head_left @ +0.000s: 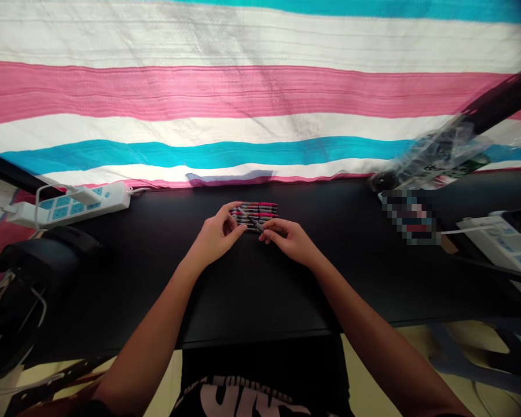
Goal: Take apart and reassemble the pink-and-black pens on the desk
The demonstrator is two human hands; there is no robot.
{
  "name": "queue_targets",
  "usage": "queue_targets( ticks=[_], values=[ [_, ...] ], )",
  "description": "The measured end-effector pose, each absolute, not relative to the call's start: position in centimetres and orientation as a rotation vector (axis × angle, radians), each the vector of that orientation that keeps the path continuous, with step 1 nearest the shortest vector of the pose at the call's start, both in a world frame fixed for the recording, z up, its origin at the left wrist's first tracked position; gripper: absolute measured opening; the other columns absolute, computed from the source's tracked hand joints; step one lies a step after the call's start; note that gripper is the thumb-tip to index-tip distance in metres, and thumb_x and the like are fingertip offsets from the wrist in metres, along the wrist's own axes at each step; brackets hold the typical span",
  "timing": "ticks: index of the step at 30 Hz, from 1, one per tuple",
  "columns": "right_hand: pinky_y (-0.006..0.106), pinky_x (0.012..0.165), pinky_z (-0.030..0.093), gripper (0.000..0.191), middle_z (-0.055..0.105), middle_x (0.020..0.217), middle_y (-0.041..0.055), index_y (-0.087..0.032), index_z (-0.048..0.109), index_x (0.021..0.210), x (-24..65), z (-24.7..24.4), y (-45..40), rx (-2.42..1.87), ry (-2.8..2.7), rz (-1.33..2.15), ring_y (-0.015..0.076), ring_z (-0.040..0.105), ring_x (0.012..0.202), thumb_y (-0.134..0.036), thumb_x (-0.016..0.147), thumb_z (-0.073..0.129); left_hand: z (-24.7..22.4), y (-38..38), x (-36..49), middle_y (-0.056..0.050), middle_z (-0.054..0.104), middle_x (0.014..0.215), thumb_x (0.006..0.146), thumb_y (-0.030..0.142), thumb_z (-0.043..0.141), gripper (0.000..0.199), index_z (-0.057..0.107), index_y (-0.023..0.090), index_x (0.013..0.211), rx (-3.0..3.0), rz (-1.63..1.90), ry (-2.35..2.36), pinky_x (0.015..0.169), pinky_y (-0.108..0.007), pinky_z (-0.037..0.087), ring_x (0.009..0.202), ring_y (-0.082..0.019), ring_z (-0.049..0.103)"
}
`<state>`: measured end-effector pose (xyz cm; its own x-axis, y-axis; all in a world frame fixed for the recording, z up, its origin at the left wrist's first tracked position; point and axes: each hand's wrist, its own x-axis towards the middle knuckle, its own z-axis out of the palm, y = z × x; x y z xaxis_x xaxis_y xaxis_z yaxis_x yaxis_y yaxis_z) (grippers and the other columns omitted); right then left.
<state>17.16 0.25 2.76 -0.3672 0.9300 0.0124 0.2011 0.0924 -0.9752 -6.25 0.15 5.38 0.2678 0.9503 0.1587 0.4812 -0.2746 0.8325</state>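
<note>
Marker pens, touching left fingers, right fingers

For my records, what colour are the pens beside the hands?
The pens are dark with pink marks; head view.

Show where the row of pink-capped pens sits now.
In the head view, the row of pink-capped pens lies centrally on the black desktop, below the striped cloth, between the left hand and right hand.
</note>
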Motion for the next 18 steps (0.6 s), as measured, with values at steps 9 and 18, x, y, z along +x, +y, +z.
queue_targets(
  ticks=[9,18],
  values=[
    [0.032,0.069,0.052,0.031,0.076,0.088,0.0085,-0.017,0.062,0.096,17.1,3.1,0.5,-1.058,-1.625,1.501,0.0152,0.064,0.066,-0.048,0.093,0.061,4.8,1.2,-6.5,-0.007,0.067,0.097,0.094,0.027,0.057,0.031,0.060,0.016,0.123,1.362,1.124,1.021,0.076,-0.030,0.054,0.086,-0.017,0.064],
    [0.029,0.060,0.049,0.034,0.079,0.096,0.0119,-0.019,0.056,0.093,17.0,3.2,0.2,-1.072,-1.534,1.623,0.0205,0.075,0.073,-0.051,0.087,0.069,5.5,0.8,-6.2,-0.005,0.071,0.091,0.084,0.029,0.074,0.033,0.056,0.016,0.108,1.110,1.111,0.978,0.082,-0.038,0.061,0.083,-0.019,0.072]
  ],
)
